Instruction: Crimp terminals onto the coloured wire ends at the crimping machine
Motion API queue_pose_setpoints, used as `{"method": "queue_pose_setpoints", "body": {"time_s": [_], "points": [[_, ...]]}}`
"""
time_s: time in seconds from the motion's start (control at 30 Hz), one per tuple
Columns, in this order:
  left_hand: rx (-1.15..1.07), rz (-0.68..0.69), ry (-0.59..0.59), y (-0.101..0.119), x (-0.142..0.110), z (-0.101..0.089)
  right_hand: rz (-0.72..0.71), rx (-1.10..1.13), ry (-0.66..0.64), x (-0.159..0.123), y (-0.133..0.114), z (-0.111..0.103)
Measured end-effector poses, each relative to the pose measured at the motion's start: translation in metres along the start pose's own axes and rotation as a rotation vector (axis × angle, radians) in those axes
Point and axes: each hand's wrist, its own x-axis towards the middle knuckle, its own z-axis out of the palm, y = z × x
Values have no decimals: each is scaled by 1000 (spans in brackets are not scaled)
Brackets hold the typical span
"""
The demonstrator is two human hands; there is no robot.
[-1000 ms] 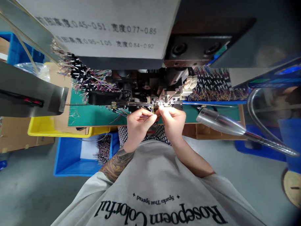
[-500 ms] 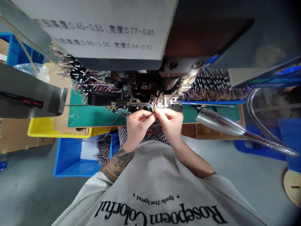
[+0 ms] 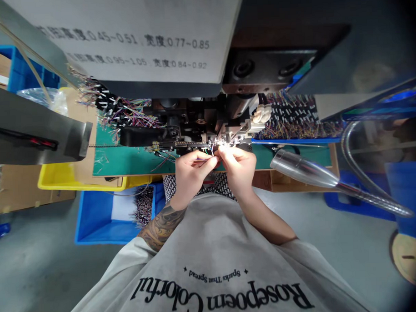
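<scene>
In the head view my left hand [image 3: 195, 174] pinches a bundle of thin coloured wires [image 3: 212, 149], whose loose ends fan up past the fingertips. Close beside it, my right hand [image 3: 240, 168] is closed, thumb against forefinger, at the brightly lit tool area of a crimping machine [image 3: 224, 136]. It seems to hold one thin wire, mostly hidden by the fingers. Both hands are just in front of the machine, fingertips almost touching. A strip of metal terminals [image 3: 189, 143] runs in from the left to the tool area.
Wire bundles [image 3: 124, 111] lie at the back left, and more fill a blue tray [image 3: 296, 140] at the right. A lamp [image 3: 304, 169] on a bendy neck juts in from the right. Yellow bin [image 3: 65, 177] and blue bin [image 3: 94, 223] stand at the left.
My right hand has shifted slightly right and away from the left fingertips. The machine's upper block has risen, showing two screws, and the tool area is brighter. My left hand has barely moved.
</scene>
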Motion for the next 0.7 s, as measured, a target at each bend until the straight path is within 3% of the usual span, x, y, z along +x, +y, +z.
{"method": "queue_pose_setpoints", "body": {"time_s": [0.27, 0.5, 0.7], "points": [[50, 18, 5, -1, 1, -1, -80, -25, -58, -6, -5, -3], [-4, 26, 2, 5, -1, 3, -175, -10, 24, -9, -4, -1], [13, 69, -11, 8, -3, 3, -94, 2, 29, -4, -8, -2]]}}
